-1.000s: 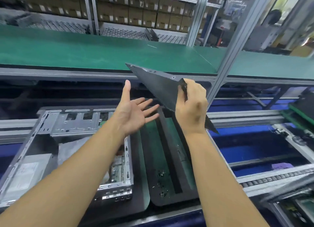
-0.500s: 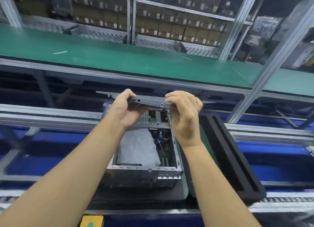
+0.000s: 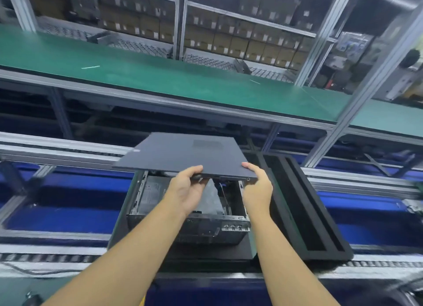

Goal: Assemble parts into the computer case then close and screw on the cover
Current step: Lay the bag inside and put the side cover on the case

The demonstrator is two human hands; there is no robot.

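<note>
Cover [image 3: 180, 154], a dark grey flat panel, held nearly level just above the open computer case [image 3: 212, 233], its far part over the case's far end and its near edge raised clear of the frame. The left hand [image 3: 184, 191] grips the near edge with the thumb on top and the fingers curled beneath; the right hand [image 3: 257, 190] pinches the near right corner in the same way. The case stands on a dark carrier plate [image 3: 206, 250] on the conveyor line [image 3: 57, 237], with a grey bag [image 3: 211, 198] and cabling visible in its open top. The step in hand appears to be closing the case. The next move likely calls for lowering the near edge squarely, seating the panel's side lips in the frame and sliding it home before any screw goes in; a skewed panel could catch on the frame or the bag. A black foam tray [image 3: 306, 209] lies just beside the case, to its right. Behind rise a green bench [image 3: 160, 76] and shelves of cartons [image 3: 229, 38]. Hidden: the case's far half, the cover's underside and lips, and the fingers under the panel. No screws or driver can be made out, and the frame's edges are blurred.
</note>
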